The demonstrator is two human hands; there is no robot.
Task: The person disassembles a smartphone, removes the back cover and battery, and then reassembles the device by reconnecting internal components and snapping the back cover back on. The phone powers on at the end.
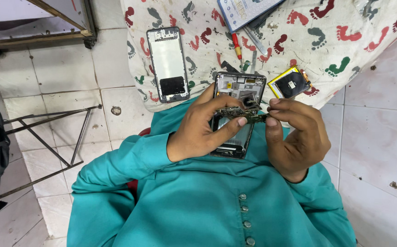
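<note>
Left hand (pixel 201 129) grips an opened phone body (pixel 236 114) from its left edge, fingers curled around the frame and the thumb pressing on a narrow circuit board (pixel 241 114) that lies across the body. Right hand (pixel 296 137) is closed in a pinch on the right end of the same circuit board, thumb and fingertips meeting at its edge. Both hands and the phone body sit above the person's lap, over a teal garment (pixel 198 201). Beyond them, a white cloth with footprint pattern (pixel 345 50) carries a separate phone frame (pixel 168 64), a red-handled screwdriver (pixel 237 46), metal tweezers (pixel 254 40) and a flat yellow-edged component (pixel 290 83), all well apart from the hands. Tiled floor (pixel 377 151) surrounds the cloth.
</note>
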